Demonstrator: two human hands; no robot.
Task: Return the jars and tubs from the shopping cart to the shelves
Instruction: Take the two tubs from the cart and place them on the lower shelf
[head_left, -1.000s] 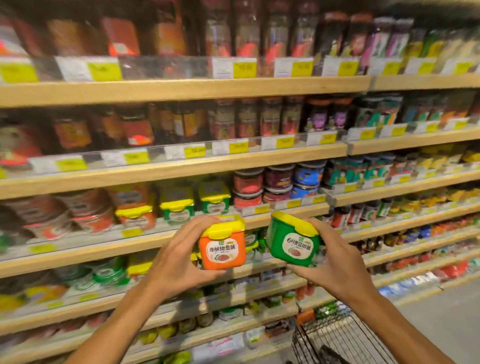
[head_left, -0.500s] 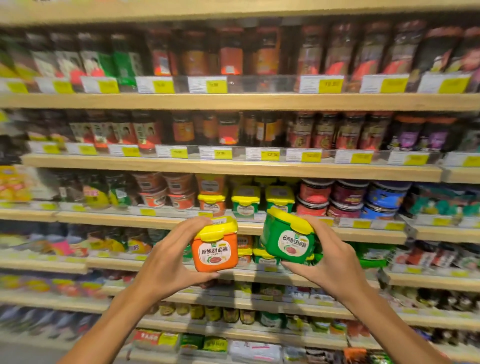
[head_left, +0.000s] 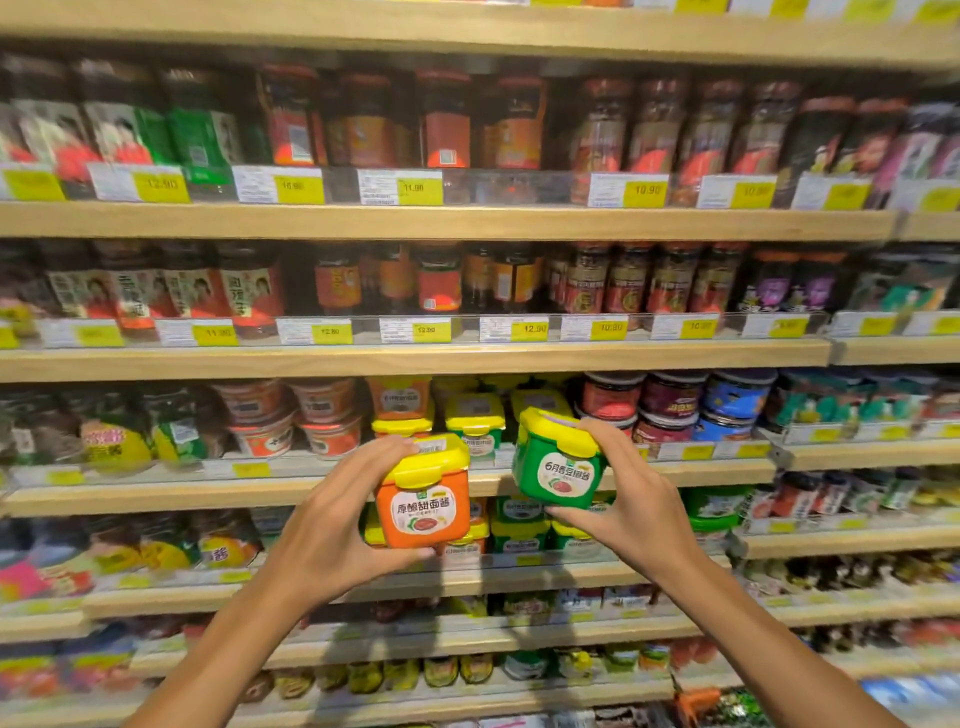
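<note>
My left hand (head_left: 332, 525) grips an orange tub (head_left: 423, 506) with a yellow lid, held upright in front of the shelves. My right hand (head_left: 631, 512) grips a green tub (head_left: 558, 465) with a yellow lid, tilted a little to the left and held slightly higher. Both tubs hover before the shelf (head_left: 156, 493) where matching orange tubs (head_left: 400, 402) and green tubs (head_left: 475, 423) with yellow lids stand in a row. More of the same tubs (head_left: 519, 535) sit on the shelf below, partly hidden behind my hands.
Wooden shelves fill the view, each with a clear front rail and yellow price tags (head_left: 421, 189). Dark sauce jars (head_left: 447, 124) line the upper two shelves. Round red and blue tubs (head_left: 670, 402) stand right of the yellow-lidded ones. The cart is out of view.
The view has swung left and up, so the cart has left the frame. Both hands have carried their tubs closer to the shelf with matching tubs.
</note>
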